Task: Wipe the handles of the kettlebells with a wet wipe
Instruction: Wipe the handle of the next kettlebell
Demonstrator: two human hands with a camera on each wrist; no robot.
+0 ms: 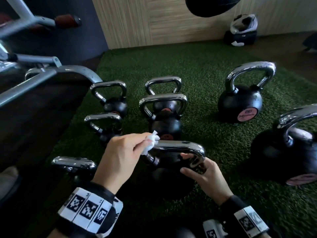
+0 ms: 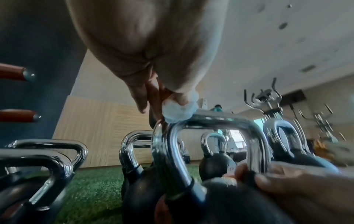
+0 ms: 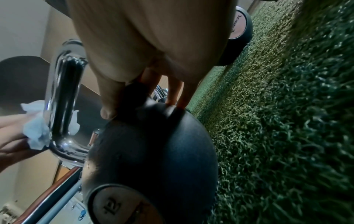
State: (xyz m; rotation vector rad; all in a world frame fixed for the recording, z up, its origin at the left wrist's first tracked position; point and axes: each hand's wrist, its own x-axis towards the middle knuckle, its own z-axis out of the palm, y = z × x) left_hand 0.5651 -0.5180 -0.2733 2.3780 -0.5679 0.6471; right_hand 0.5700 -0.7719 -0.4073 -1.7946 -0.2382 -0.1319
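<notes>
Chrome loop handle (image 1: 178, 145) of nearest black kettlebell (image 3: 153, 151) on green turf (image 1: 214, 117) getting wiped: left hand (image 1: 120, 152) pinching crumpled white wet wipe (image 1: 151, 143) against left corner, right hand (image 1: 204, 179) curling around right post, steadying. Likely needing next: sliding wipe rightward along bar.

Green turf mat (image 1: 205, 69) underfoot, pale wood-panel wall (image 1: 171, 19) up at twelve o'clock, grey metal gym frame (image 1: 34, 79) at ten, helmet (image 1: 243, 24) at one.

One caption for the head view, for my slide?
Left hand wipes kettlebell handle with wet wipe; right hand steadies it.
</notes>
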